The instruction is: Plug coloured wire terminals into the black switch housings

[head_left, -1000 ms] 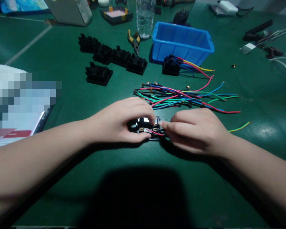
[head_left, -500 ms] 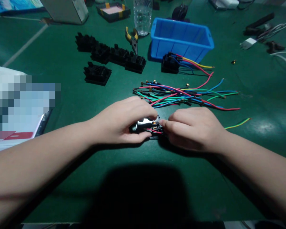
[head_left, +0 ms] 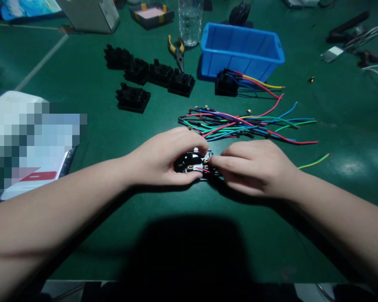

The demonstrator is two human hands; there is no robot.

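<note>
My left hand [head_left: 173, 157] wraps its thumb and fingers around a black plastic socket module [head_left: 195, 168], holding it at the table. Small brass terminals and a short red wire [head_left: 204, 170] show in the module's open face. From the right, the closed fingertips of my right hand [head_left: 252, 167] meet the module's right side. A yellow-green wire [head_left: 315, 161] comes out behind that hand, its other end hidden at the pinched fingers. Just beyond both hands lies a loose bundle of red, blue and green wires [head_left: 239, 123] with metal end terminals.
Several black socket modules [head_left: 134, 98] sit at the back left, near yellow-handled pliers [head_left: 178, 52]. A wired module [head_left: 226, 84] stands before a blue bin [head_left: 242, 63]. Behind are a clear bottle [head_left: 190, 25] and a shallow box [head_left: 151, 14]. A phone-like screen [head_left: 47, 159] lies left.
The module in my left hand has tilted so more of its terminals show. My right fingertips stay against its right side. The whole view has shifted slightly.
</note>
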